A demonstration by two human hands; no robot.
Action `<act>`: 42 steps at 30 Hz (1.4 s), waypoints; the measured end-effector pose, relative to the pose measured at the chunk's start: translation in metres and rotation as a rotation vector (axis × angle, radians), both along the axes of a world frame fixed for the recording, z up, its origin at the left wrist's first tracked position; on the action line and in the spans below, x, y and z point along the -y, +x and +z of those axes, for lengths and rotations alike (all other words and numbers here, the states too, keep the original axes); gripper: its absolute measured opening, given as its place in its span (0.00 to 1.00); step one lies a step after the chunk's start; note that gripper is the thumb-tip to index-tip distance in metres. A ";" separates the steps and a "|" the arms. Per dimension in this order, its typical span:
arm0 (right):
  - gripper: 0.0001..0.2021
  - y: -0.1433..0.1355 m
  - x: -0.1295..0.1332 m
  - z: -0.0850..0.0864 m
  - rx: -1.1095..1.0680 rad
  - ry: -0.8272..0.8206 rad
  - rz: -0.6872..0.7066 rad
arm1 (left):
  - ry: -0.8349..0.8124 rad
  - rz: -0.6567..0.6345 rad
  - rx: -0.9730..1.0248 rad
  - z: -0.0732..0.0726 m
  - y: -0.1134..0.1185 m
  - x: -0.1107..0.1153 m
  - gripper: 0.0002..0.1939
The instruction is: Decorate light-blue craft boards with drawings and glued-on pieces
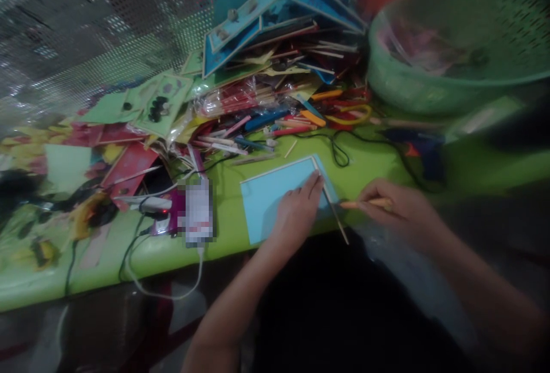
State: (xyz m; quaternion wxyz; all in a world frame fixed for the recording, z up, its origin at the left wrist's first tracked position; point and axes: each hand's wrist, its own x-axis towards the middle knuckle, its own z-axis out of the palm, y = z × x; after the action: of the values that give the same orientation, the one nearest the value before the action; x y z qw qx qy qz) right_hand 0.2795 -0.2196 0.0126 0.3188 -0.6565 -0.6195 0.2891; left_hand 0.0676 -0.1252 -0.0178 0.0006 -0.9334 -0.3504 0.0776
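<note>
A light blue sheet of card [262,201] lies on the green-covered table, with a thin pale stick along its far edge. My left hand [298,204] rests flat on the card, fingers stretched out. Its fingertips press on another thin wooden stick [337,215], which runs along the card's right side and sticks out past the near edge. To the right of that stick, my right hand [395,207] is closed around a slim orange tool [349,205]. The tool points left, its tip close to the stick; blur hides its exact kind.
Coloured cards, sticks and pens are heaped behind the card, with blue framed panels [240,23] on top. A green basket [387,83] stands at back right, near a dark blue glue gun [432,158]. A phone [199,212] and cables lie left.
</note>
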 end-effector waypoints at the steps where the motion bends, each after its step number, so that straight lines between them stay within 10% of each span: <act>1: 0.09 0.000 0.002 -0.001 0.002 0.006 0.002 | 0.001 -0.004 0.001 0.000 0.000 0.000 0.32; 10: 0.09 0.001 0.000 0.002 0.006 0.054 -0.044 | 0.008 -0.003 0.022 0.001 0.000 0.000 0.32; 23: 0.06 -0.005 -0.093 -0.004 0.040 0.216 -0.112 | 0.015 -0.045 0.008 0.001 -0.001 -0.001 0.28; 42: 0.05 -0.007 -0.103 -0.009 0.055 0.217 -0.078 | -0.016 -0.017 0.003 0.005 0.001 -0.001 0.26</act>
State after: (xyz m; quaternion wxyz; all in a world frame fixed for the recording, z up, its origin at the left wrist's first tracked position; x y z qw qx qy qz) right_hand 0.2723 -0.1169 0.0035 0.3817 -0.6495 -0.6297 0.1895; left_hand 0.0683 -0.1238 -0.0127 -0.0069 -0.9363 -0.3421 0.0792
